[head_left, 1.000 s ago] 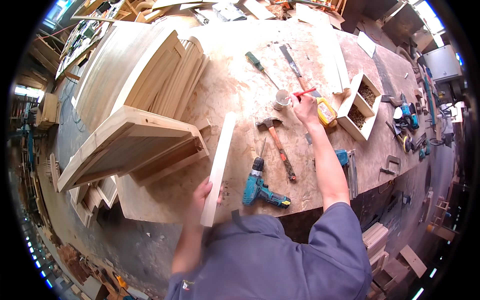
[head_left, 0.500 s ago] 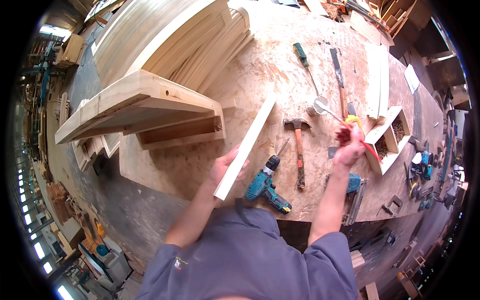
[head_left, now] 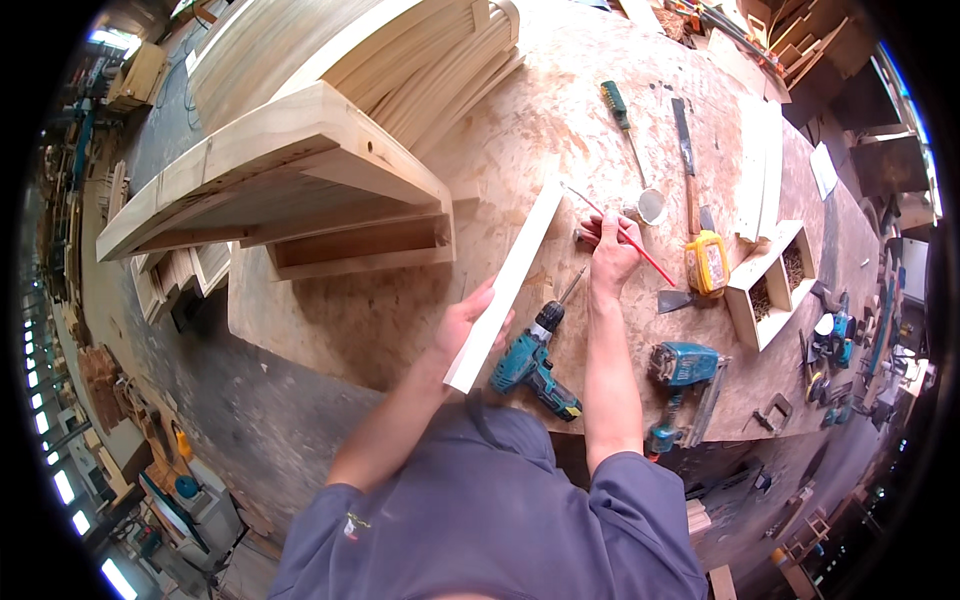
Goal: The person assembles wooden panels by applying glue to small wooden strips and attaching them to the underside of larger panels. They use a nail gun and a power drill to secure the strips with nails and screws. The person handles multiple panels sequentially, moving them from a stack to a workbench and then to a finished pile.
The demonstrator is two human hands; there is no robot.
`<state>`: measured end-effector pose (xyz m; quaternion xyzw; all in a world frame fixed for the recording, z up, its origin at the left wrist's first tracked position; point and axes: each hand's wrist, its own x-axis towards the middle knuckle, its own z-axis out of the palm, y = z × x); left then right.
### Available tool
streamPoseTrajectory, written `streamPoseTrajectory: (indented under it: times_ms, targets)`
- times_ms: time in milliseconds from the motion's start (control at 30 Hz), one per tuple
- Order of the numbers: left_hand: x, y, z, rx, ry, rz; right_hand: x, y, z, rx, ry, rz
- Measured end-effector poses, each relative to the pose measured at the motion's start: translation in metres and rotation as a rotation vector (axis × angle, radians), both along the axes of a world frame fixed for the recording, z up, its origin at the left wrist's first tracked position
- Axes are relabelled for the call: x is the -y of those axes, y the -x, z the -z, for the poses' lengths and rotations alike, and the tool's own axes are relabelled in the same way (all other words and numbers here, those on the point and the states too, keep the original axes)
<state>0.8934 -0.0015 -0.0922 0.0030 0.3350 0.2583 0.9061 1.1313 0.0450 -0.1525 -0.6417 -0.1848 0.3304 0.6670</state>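
Observation:
My left hand [head_left: 472, 318] is closed around the lower part of a pale wooden strip [head_left: 515, 268], which slants up and away over the workbench [head_left: 370, 335]. My right hand [head_left: 612, 258] grips a thin red stick [head_left: 648, 258], a brush by its look. Its pale tip comes close to the strip's far end; whether they touch I cannot tell. Beyond that hand stands a small round cup [head_left: 650, 207]. My right hand and forearm cover most of a hammer [head_left: 580, 236]. A blue-and-black cordless drill [head_left: 535, 362] lies between my forearms.
On the left stands a wooden frame piece [head_left: 290, 150], with stacked curved boards [head_left: 420, 80] behind it. To the right lie a green-handled screwdriver [head_left: 618, 110], a long file-like tool [head_left: 685, 145], a yellow container [head_left: 707, 265], a box of fasteners [head_left: 770, 280] and a blue nail gun [head_left: 685, 365].
My right hand has moved left from beside the yellow container, bringing the red stick's tip from the cup to near the wooden strip's far end. My left hand still holds the strip.

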Motion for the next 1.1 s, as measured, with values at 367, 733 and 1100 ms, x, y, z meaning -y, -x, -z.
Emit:
streamPoseTrajectory:
  times_ms: [367, 733, 1100]
  targets:
    - [-0.008, -0.006, 0.001, 0.011, -0.011, 0.010, 0.026, 0.015, -0.029, 0.088, -0.017, -0.110]
    - [-0.024, -0.025, -0.012, -0.050, -0.038, 0.012, 0.063, 0.036, -0.071, 0.358, -0.012, -0.258]
    - [-0.022, -0.022, 0.004, 0.059, -0.133, -0.024, 0.094, 0.058, -0.119, 0.598, 0.018, -0.384]
